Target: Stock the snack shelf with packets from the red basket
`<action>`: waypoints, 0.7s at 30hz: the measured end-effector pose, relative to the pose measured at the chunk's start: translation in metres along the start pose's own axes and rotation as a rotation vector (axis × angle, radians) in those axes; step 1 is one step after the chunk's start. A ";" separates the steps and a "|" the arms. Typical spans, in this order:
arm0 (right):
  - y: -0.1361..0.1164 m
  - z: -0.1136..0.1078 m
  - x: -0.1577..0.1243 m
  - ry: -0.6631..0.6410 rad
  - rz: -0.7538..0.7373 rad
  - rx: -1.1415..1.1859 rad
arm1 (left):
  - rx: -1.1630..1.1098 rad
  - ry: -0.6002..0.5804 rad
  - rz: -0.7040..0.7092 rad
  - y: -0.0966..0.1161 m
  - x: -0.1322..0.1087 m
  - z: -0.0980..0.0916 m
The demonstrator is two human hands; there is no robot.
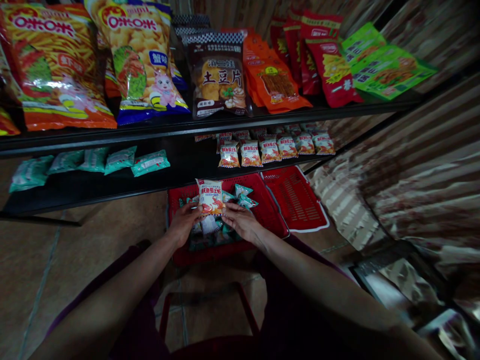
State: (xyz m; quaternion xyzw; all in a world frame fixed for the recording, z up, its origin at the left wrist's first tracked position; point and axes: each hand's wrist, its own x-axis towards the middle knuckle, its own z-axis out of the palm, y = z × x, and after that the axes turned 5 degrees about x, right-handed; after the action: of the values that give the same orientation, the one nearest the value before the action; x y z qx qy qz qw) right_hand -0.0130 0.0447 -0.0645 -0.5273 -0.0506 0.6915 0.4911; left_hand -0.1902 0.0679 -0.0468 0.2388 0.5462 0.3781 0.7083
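Note:
Between my two hands I hold a small white and orange snack bag (pixel 210 196) upright, its printed front facing me. My left hand (pixel 186 220) pinches its lower left side, and my right hand (pixel 240 220) grips its lower right corner. Below the bag is a red plastic basket (pixel 268 207) with several teal snack packets (pixel 245 196) inside. Matching white and orange bags (pixel 250 152) stand in rows at the right of the lower black shelf (pixel 183 167). Several teal packets (pixel 150 162) lie in a line at its left.
Larger snack bags crowd the upper shelf (pixel 165 129): yellow-orange (pixel 60 65), brown (pixel 221 75), orange (pixel 273 80), red (pixel 330 70) and green (pixel 386 65). Another red basket (pixel 296 200) sits to the right. A dark-framed object (pixel 397 275) stands at lower right, near a striped curtain (pixel 423 165).

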 end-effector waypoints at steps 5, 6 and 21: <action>-0.001 0.001 0.000 -0.003 -0.013 0.045 | -0.033 -0.061 -0.083 -0.001 -0.002 0.000; 0.000 0.001 0.001 -0.003 -0.017 0.047 | -0.003 -0.053 -0.101 -0.001 -0.003 0.000; -0.008 0.009 0.000 -0.037 0.059 -0.110 | 0.154 -0.043 -0.173 0.010 -0.008 0.002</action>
State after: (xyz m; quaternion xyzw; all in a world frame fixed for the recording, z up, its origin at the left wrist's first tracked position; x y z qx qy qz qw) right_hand -0.0147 0.0525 -0.0558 -0.5418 -0.0821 0.7115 0.4397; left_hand -0.1914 0.0673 -0.0341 0.2524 0.5769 0.2672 0.7294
